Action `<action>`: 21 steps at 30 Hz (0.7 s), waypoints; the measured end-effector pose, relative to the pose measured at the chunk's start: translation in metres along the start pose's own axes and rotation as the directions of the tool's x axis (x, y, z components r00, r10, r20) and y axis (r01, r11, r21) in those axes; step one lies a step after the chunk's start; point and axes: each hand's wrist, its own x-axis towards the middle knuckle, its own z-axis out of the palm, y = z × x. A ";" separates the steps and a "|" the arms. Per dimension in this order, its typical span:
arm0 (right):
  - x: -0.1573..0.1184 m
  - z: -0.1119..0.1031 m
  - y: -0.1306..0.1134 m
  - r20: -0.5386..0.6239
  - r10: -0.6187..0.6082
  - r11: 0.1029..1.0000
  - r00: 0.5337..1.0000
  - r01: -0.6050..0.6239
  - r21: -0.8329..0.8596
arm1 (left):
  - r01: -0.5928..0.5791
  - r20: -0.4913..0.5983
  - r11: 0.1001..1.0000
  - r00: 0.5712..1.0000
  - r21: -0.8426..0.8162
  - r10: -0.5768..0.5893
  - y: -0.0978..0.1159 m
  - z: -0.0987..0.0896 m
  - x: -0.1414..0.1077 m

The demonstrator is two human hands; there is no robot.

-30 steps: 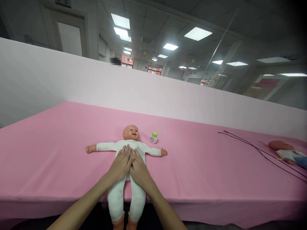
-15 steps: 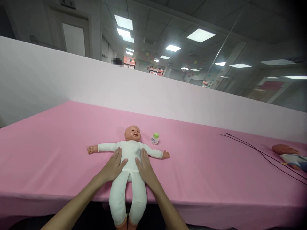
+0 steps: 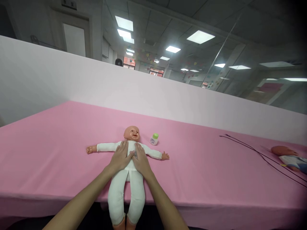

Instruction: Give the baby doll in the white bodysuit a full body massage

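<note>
A baby doll with a white cloth body lies on its back, arms stretched out sideways and feet toward me. My left hand rests flat on the left side of its chest, fingers extended toward the neck. Opposite it, my right hand lies flat on the right side of the chest. The two thumbs come close together over the middle. Just beyond the doll's right-hand arm stands a small clear bottle with a green cap, touched by neither hand.
A pink cloth covers the table, and the doll's lower legs reach past its front edge. Dark thin cables run across the right side, near a second doll. Behind rises a white partition below a mirror or window.
Both hands have slid up and inward, from the sides of the doll's torso onto its upper chest. The thumbs are now nearer each other.
</note>
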 end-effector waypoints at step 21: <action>-0.015 -0.002 -0.011 0.078 -0.074 0.997 0.994 0.076 -0.030 | -0.034 0.007 0.998 0.999 -0.061 0.034 -0.001 0.006 -0.014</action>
